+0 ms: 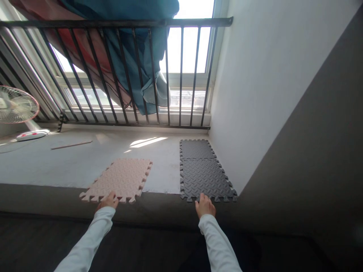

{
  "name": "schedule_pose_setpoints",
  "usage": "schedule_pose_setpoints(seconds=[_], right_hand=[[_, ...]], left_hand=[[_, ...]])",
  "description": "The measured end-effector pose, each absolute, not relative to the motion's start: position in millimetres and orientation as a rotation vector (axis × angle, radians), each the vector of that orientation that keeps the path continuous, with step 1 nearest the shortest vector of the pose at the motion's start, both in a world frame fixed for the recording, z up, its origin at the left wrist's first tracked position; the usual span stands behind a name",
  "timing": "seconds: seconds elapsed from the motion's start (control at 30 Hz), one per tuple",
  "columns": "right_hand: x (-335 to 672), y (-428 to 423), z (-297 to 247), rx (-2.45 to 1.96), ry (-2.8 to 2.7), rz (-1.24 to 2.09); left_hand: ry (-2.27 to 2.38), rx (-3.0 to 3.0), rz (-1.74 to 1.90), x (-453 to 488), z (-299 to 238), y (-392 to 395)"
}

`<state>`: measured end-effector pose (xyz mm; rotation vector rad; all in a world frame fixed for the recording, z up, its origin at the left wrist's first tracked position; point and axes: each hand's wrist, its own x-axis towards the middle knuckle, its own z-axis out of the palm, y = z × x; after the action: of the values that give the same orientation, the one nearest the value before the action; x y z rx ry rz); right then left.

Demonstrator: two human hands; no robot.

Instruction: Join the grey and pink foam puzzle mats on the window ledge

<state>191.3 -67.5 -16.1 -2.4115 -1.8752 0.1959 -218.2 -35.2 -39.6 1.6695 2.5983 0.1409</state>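
Two grey mats (204, 170) lie joined by the right wall, while the pink mat (119, 179) sits apart, left hand (107, 200) fingers pressed on its near edge, right hand (204, 206) fingers curled on the grey's.

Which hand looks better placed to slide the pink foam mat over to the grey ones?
Probably the left hand: it already rests on the pink mat. The right hand touches the grey mat.

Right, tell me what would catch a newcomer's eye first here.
Two foam puzzle mats lie on the pale floor: a pink mat under the left hand and a grey mat, by the white wall, under the right hand. Behind them a black railing crosses a bright window, with blue cloth draped over it. A fan stands far left.
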Motion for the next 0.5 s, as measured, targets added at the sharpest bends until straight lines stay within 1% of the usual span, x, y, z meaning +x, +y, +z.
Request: schedule_pose_setpoints(seconds=[0.1, 0.23, 0.33, 0.5], right_hand=[[188.9, -66.0, -17.3, -2.378, -1.882, 0.156], [186.1, -63.4, -13.5, -2.346, -1.871, 0.157], [184.3, -63.7, -6.9, -2.322, -1.859, 0.135], [180.3, -79.8, -0.3, -2.276, -1.898, 0.121]], left_hand=[[2.596, 1.68, 0.155, -216.5, -37.6, -35.1], [2.553, 1.49, -0.063, -206.5, -20.8, -32.4], [2.61, 1.421, -0.203, -189.7, -3.2, -31.8], [2.638, 1.681, -0.191, -151.8, 16.7, -29.8]])
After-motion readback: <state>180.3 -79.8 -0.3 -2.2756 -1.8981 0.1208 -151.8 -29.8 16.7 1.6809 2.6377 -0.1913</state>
